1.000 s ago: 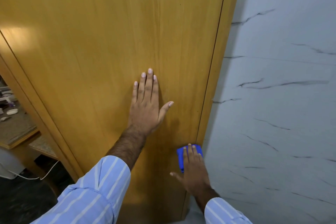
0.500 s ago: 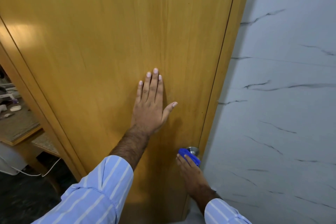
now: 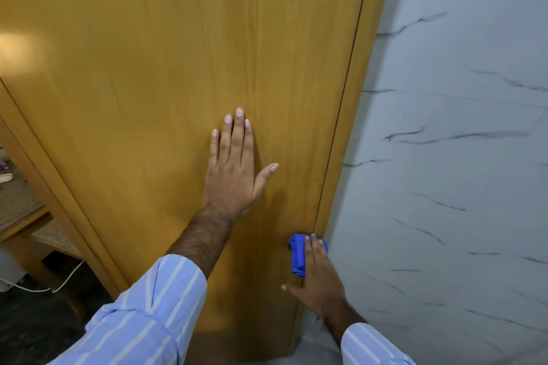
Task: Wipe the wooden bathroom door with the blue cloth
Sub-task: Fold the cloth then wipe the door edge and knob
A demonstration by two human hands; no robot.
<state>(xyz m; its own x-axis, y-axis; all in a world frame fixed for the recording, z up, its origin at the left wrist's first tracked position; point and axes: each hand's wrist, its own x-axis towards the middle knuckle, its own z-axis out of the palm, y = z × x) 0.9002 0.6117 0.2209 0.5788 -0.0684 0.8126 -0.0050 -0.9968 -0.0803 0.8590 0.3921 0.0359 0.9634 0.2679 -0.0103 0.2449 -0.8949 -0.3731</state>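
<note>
While the wooden door (image 3: 166, 68) fills most of the view, its broad face above and to the left of the hands lies bare, with open surface running up to the top of the frame. Its right edge shows as a thin dark seam against a narrow wooden frame strip (image 3: 353, 115), and just beyond that strip stands a pale wall (image 3: 459, 157) veined with dark streaks. Down the left side another wooden frame edge (image 3: 56, 187) slants toward the floor, and past it a desk (image 3: 17, 207) and a white cable (image 3: 63, 283) on the dark floor show at the far left margin.

Striped blue-and-white sleeves (image 3: 142, 317) enter from the bottom. The left hand (image 3: 234, 169) lies flat on the door near its middle, fingers straight and close together, thumb spread out toward the right, well clear of the seam.

Lower and to the right, the right hand (image 3: 318, 278) presses the blue cloth (image 3: 298, 255) against the door right at its right edge, where door meets frame strip. Its fingers lie over the bunched cloth, the thumb stuck out to the left on bare wood. Whether the fingers curl around anything under the cloth cannot be told. Little room remains to the right of the cloth; plenty remains to its left and above.
</note>
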